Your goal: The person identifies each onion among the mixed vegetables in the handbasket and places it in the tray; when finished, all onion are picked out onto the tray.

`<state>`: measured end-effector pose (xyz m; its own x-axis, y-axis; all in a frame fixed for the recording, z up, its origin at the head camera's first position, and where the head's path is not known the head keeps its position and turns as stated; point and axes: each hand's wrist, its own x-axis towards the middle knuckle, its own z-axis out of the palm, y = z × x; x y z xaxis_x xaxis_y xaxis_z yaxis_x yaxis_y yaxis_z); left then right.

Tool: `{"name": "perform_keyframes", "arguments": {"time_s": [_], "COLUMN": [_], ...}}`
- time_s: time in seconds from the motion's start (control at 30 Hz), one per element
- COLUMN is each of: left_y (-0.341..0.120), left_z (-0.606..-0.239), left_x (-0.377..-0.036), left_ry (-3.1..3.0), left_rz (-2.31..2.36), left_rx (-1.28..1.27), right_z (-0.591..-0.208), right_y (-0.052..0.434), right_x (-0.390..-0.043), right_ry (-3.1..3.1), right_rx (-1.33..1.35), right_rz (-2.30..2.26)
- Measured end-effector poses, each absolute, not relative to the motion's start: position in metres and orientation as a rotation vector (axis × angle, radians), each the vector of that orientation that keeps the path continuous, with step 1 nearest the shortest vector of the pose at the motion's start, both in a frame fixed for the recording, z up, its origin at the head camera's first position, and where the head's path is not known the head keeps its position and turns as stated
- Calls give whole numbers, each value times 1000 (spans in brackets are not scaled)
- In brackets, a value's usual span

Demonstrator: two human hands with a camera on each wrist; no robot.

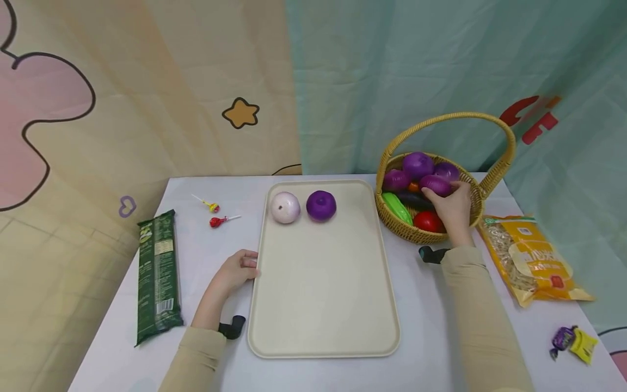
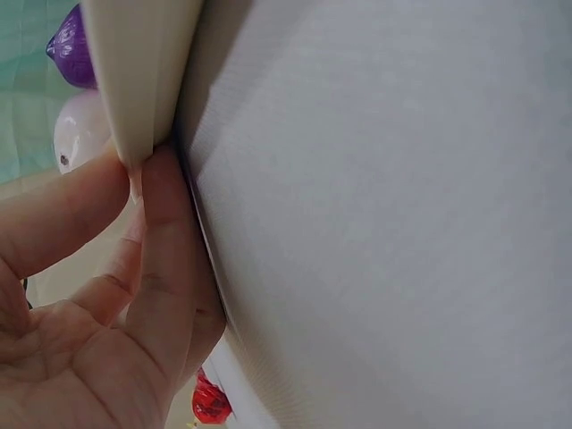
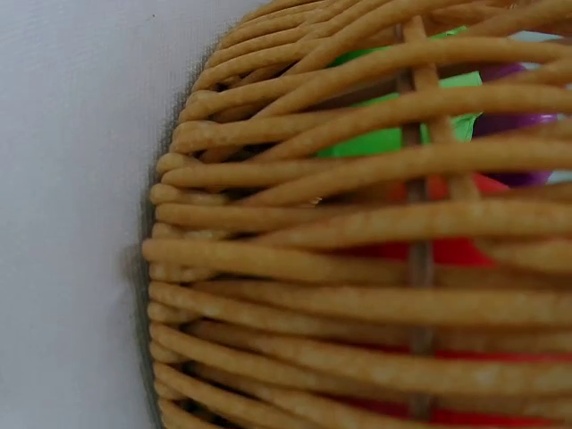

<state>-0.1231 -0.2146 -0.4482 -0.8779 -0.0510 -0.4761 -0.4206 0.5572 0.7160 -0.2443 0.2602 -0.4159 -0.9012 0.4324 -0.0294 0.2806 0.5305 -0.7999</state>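
Right hand (image 1: pixel 453 209), fingers curled, grips 1 purple onion (image 1: pixel 435 184) inside the wicker basket (image 1: pixel 392 218). Left hand (image 1: pixel 236 270) pinches the left rim of the cream tray (image 1: pixel 323 294) between thumb and fingers (image 2: pixel 165 259).

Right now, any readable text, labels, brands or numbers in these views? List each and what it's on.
No text can be quoted with confidence.
Green packet: white label panel and barcode, print too small to read.
Yellow bag: green logo and red mark, blurred.
Teal backdrop: large red characters, partly hidden behind the basket handle, not legible.
Candy wrappers: no legible print.
Wrist views: no text.
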Motion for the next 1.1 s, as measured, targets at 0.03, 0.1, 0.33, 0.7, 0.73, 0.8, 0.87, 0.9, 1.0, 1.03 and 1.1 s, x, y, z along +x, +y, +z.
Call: {"name": "perform_keyframes", "arguments": {"time_s": [0.03, 0.1, 0.33, 0.7, 0.73, 0.8, 0.87, 0.9, 1.0, 1.03, 1.1], "left_y": [-215, -215, -213, -213, -213, -213, -213, -213, -213, -213, -213], "left_z": [-448, -448, -447, -447, -447, -447, -447, -447, -447, -447, -447], "left_x": [-123, -122, -124, -124, -124, -124, -124, -124, -124, -124, -124], "left_ry": [2392, 2394, 2391, 2391, 2390, 2389, 2386, 2386, 2388, 2388, 2391], "left_rz": [1256, 1257, 1248, 1223, 1227, 1241, 1252, 1255, 1257, 1255, 1254], "left_rx": [-383, -383, -375, -402, -397, -394, -390, -388, -383, -382, -380], "right_z": [-416, -415, -399, -383, -386, -395, -404, -409, -419, -421, -426], "right_y": [260, 259, 250, 175, 168, 154, 142, 137, 125, 122, 117], "right_x": [-244, -242, -224, -198, -198, -198, -199, -200, -205, -207, -210], "right_ry": [-2581, -2565, -2555, -2509, -2522, -2575, -2622, -2640, -2680, -2693, -2721], "right_rx": [-612, -611, -509, -26, 9, 59, 100, 112, 142, 145, 135], "right_rz": [1317, 1325, 1347, 1622, 1633, 1627, 1627, 1627, 1619, 1601, 1557]}}
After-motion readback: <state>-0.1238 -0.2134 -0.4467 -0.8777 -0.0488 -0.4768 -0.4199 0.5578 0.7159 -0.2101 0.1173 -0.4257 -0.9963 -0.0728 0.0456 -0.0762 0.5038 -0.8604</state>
